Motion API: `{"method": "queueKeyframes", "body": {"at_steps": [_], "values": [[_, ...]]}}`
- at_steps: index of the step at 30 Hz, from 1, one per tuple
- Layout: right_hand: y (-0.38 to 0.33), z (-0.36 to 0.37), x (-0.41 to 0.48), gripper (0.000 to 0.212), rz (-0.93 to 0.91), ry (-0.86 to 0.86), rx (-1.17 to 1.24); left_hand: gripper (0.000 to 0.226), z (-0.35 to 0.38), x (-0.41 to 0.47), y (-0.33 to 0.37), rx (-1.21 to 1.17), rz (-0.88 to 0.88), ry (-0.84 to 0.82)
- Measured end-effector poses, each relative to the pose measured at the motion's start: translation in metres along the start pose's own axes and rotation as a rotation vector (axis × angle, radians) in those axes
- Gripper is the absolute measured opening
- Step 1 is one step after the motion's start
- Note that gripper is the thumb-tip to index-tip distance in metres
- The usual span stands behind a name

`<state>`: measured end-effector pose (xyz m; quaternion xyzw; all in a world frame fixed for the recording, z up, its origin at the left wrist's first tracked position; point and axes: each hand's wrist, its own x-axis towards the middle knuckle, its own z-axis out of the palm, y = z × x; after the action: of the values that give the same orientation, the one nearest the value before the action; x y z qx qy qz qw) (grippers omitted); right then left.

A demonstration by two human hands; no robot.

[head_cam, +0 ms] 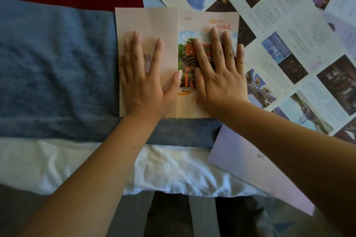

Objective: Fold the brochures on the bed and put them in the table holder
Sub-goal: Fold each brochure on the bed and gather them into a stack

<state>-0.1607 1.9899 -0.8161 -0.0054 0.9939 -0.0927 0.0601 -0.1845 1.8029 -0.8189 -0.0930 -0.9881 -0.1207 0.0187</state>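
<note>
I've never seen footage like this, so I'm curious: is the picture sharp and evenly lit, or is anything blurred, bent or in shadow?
Head view: soft, dim light without glare; the left hand and right hand flat on the peach brochure look fairly sharp; small print on the unfolded brochures is too blurred to read; the wide lens swells the forearms near the dark bottom edge.

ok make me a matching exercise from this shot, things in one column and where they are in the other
1 left hand
2 right hand
3 lilac brochure
4 blue blanket

a beneath the peach brochure
b flat on its plain panel
c flat on its photo panel
d partly under the right forearm

Pairs: 1-b, 2-c, 3-d, 4-a
</note>
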Motion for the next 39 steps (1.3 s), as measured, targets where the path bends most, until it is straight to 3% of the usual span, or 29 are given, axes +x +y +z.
{"method": "queueKeyframes", "body": {"at_steps": [10, 21, 24, 30, 34, 36, 39], "values": [[-0.001, 0.002, 0.001, 0.067, 0.020, 0.011, 0.003, 0.099, -0.006, 0.001, 0.011, -0.059, -0.109, -0.097], [0.004, -0.012, 0.002, 0.063, -0.019, -0.016, 0.142, 0.098, -0.013, 0.004, 0.026, -0.120, -0.181, -0.170], [0.009, -0.018, 0.000, 0.061, -0.037, -0.072, 0.167, 0.095, -0.018, 0.006, 0.037, -0.219, -0.178, -0.191], [0.022, -0.030, -0.009, 0.065, -0.142, -0.202, 0.209, 0.079, -0.029, 0.006, 0.077, -0.426, 0.021, -0.328], [0.033, -0.040, -0.021, 0.062, -0.140, -0.205, 0.298, 0.068, -0.041, 0.011, 0.101, -0.609, -0.042, -0.379], [0.037, -0.045, -0.026, 0.062, -0.120, -0.195, 0.350, 0.060, -0.048, 0.014, 0.109, -0.788, -0.095, -0.359], [0.042, -0.052, -0.029, 0.063, -0.104, -0.161, 0.391, 0.052, -0.058, 0.021, 0.113, -0.815, -0.116, -0.229]]}}
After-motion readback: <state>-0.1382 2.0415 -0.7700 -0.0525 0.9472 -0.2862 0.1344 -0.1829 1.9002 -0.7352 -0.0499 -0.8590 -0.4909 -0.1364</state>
